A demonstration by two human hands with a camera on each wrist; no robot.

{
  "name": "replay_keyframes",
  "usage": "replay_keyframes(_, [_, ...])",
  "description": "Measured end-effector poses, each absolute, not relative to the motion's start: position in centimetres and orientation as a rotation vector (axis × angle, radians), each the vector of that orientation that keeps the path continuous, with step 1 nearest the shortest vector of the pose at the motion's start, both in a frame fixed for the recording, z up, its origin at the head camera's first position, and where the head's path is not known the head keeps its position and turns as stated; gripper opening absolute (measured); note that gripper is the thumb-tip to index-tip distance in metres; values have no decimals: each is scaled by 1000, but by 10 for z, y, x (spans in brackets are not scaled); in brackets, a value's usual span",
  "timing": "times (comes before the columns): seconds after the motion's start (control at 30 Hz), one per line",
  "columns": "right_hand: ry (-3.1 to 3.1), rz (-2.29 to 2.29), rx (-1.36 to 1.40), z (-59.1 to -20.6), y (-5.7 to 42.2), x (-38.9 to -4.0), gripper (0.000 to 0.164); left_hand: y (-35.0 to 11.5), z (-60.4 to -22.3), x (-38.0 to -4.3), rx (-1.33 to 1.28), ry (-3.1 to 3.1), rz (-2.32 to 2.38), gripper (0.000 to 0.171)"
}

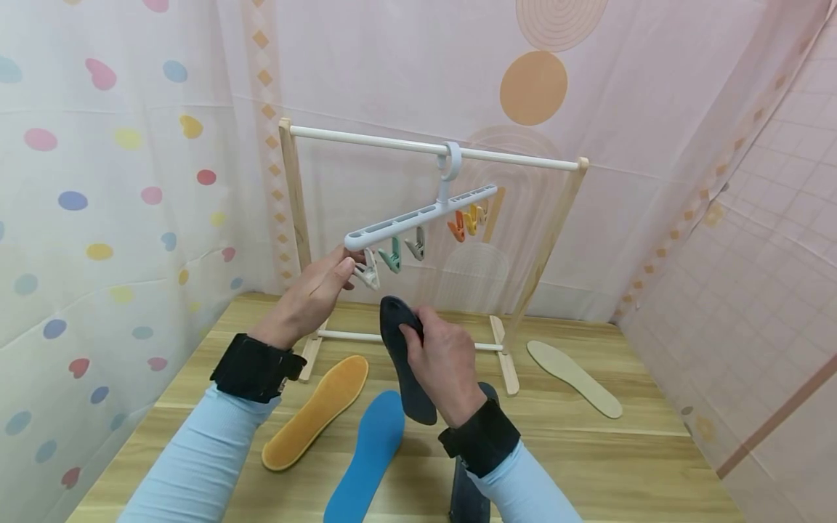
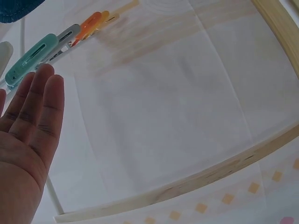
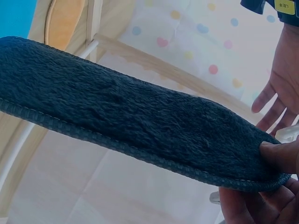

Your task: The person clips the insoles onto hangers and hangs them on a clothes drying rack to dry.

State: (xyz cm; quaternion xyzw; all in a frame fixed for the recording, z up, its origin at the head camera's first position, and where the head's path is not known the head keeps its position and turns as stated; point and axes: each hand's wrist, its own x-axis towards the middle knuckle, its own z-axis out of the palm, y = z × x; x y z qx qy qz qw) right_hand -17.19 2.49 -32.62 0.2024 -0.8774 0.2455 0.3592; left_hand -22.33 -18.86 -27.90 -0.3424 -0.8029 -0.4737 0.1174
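My left hand [image 1: 312, 294] is at the near end of a pale blue clip hanger [image 1: 418, 216], its thumb and fingertips pinching a white clip [image 1: 368, 271]. In the left wrist view that hand's other fingers [image 2: 52, 109] stretch out straight beside a green clip [image 2: 32, 58]. A dark fuzzy insole [image 1: 400, 349] with a stitched edge is held up by my right hand [image 1: 446, 359], thumb on its furry face and fingers behind. Its upper end is just below the white clip. The right wrist view shows the fuzzy insole [image 3: 126, 112] stretching away from the hand.
The hanger hooks over the white rod of a wooden rack [image 1: 366, 138]. Grey, orange and yellow clips hang farther along. On the table [image 1: 588, 465] lie an orange insole [image 1: 317, 410], a blue insole [image 1: 369, 454], a cream insole [image 1: 575, 378] and another dark insole [image 1: 469, 497], partly under my right wrist.
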Motion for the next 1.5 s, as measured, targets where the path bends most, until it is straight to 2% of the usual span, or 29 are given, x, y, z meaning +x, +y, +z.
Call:
replay_keyframes(1.27, [-2328,696,518,-323,12,-169,15,-188,-271,-221,-1051,-2413,-1448,48])
replay_keyframes(1.5, [-2316,713,522,-324,12,-169,14,-187,-271,-221,-1039,-2388,-1515,42])
